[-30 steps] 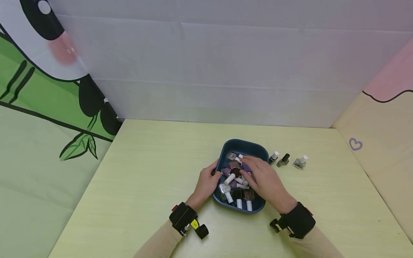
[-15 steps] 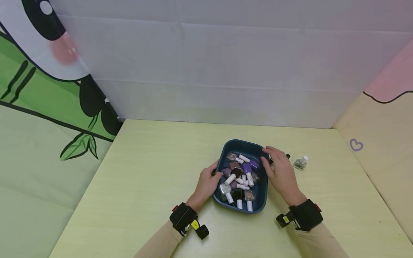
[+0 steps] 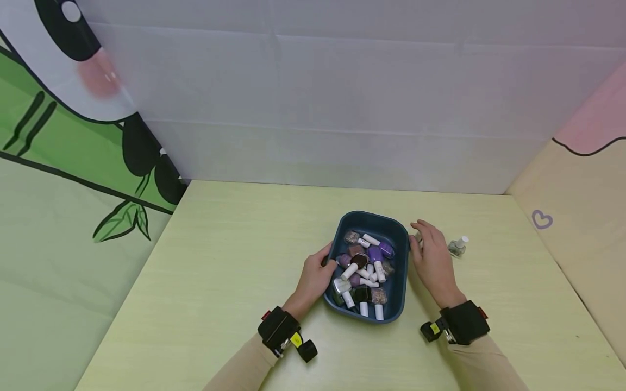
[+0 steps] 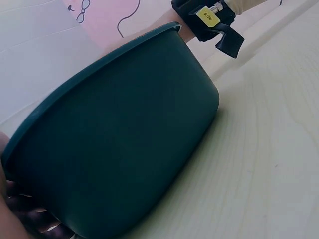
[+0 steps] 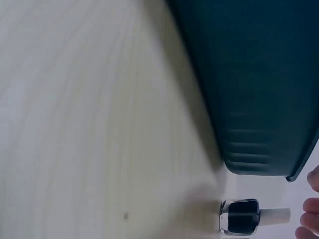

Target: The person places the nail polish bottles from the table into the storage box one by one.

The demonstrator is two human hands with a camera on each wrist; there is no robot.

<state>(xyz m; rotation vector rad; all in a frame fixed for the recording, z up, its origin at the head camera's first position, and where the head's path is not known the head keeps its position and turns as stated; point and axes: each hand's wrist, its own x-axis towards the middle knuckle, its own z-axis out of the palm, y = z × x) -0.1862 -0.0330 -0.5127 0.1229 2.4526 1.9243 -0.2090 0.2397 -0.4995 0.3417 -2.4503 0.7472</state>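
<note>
A dark blue plastic basin (image 3: 401,296) full of nail polish bottles stands on the table. My left hand (image 3: 314,277) grips its left rim, thumb on top and fingers below the edge. Inside lie several bottles with white caps, among them a purple nail polish bottle (image 3: 375,254). Off the basin's right side, my right hand (image 3: 432,263) hovers with loosely bent fingers and holds nothing. In the right wrist view, its fingertips (image 5: 310,221) are close to the white cap of an upright dark nail polish bottle (image 5: 243,217), with a small gap between.
A clear nail polish bottle (image 3: 458,247) with a white cap stands to the right of my right hand. The pale wooden table (image 3: 235,260) meets a hanging cloth wall (image 3: 362,119) behind and a printed panel (image 3: 582,244) at the right.
My right hand has come out from over the basin and moved right, past its rim, to the bottles beside it. The left hand and the basin have stayed put.
</note>
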